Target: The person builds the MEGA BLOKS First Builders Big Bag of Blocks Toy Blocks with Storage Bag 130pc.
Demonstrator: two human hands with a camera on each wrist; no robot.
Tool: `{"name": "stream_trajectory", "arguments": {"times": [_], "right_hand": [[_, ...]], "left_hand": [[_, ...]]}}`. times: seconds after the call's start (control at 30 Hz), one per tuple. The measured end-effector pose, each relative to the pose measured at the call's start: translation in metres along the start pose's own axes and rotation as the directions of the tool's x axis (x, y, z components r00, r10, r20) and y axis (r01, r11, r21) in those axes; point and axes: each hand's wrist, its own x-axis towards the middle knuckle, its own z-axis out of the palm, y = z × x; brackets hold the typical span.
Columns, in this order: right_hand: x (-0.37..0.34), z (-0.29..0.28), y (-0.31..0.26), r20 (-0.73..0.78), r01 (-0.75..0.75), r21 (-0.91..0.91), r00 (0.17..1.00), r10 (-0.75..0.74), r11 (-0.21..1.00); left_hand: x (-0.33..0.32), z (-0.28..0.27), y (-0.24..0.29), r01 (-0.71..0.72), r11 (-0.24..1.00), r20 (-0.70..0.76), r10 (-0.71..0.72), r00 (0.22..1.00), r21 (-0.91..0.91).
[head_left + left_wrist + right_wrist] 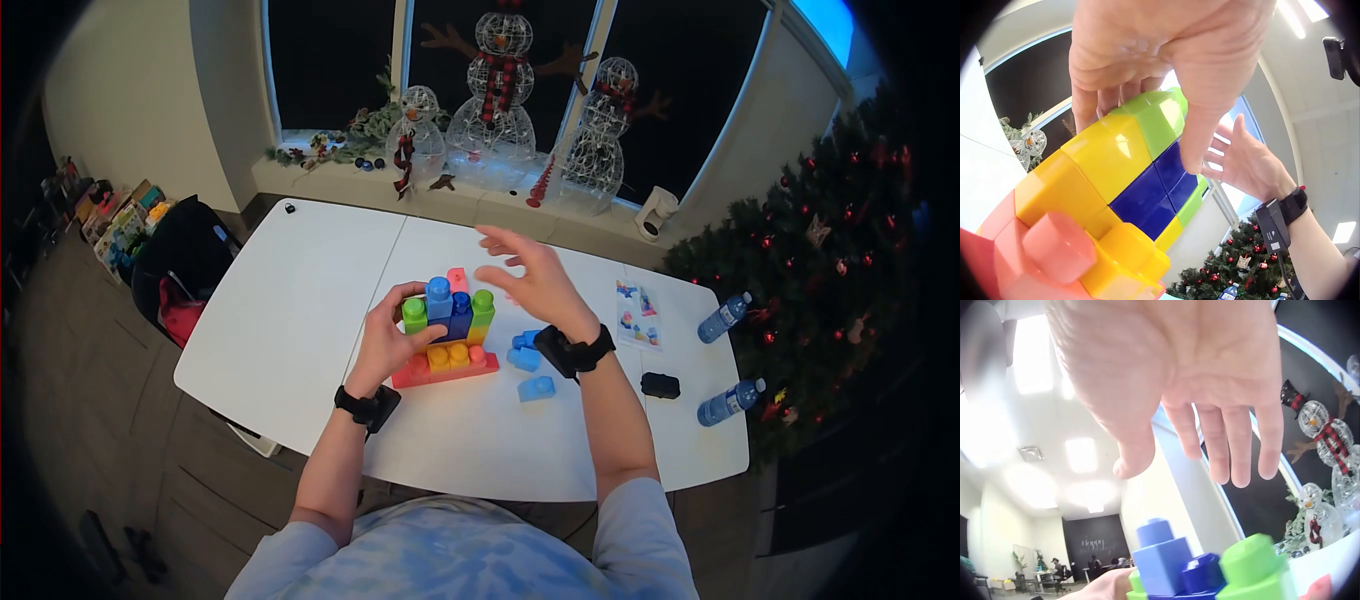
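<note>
My left hand (385,338) grips the left side of a block build, its thumb across the front and its fingers behind. The build has a long red base (445,376), a row of yellow blocks (440,358) and dark blue blocks (1144,199) above. Green blocks (482,303) stand at both top ends, and a light blue block (1163,565) rises highest between them. My right hand (542,285) hovers above and to the right of the build, fingers extended and palm bare. In the right wrist view it hangs apart from the studs.
Loose blue blocks (537,388) lie right of the build, and a pink block (457,278) sits behind it. Farther right on the white table (300,300) are a picture sheet (638,315), a black case (660,385) and two water bottles (728,402). A decorated tree (820,270) stands beyond.
</note>
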Motion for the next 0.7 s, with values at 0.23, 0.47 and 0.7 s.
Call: {"name": "stream_trajectory", "arguments": {"times": [0.23,0.47,0.7], "right_hand": [[-0.083,0.001,0.129,0.266,-0.117,-0.508,0.921,0.284,0.853],[-0.112,0.019,0.160,0.276,-0.151,-0.542,0.897,0.345,0.827],[-0.039,-0.010,0.068,0.013,-0.350,0.075,0.937,0.350,0.934]], "left_hand": [[0.014,-0.008,0.005,-0.073,0.997,-0.031,0.072,0.997,-0.025],[0.013,-0.007,0.004,0.059,0.996,0.000,-0.059,0.998,0.074],[0.012,-0.004,0.003,0.036,0.997,-0.015,-0.035,0.999,0.072]]}}
